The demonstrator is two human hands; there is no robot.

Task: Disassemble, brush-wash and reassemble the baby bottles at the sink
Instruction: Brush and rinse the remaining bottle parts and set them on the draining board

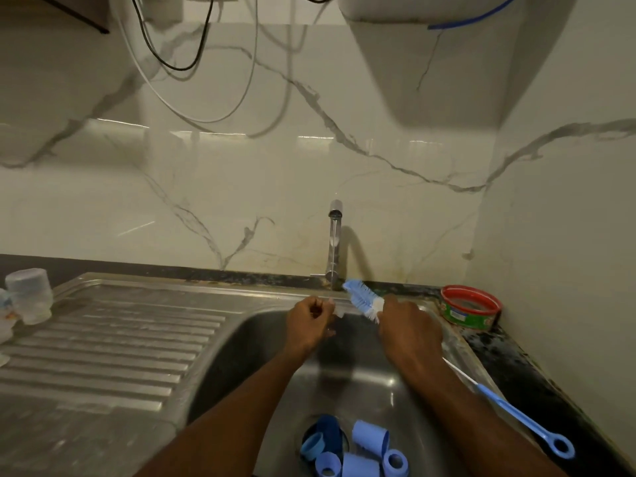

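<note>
Bottle brush (364, 300) gripped by right hand (407, 327); left hand (308, 321) pinches a small clear part beside it.

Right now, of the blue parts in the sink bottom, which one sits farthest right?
The short blue ring by the right forearm, its round hole facing the camera. The taller blue piece and the other blue pieces lie to its left.

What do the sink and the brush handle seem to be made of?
The sink looks like stainless steel with a dull brushed finish: grey, ridged, softly reflecting light. The brush handle seems to be smooth blue plastic, moulded with a ring at its end.
</note>
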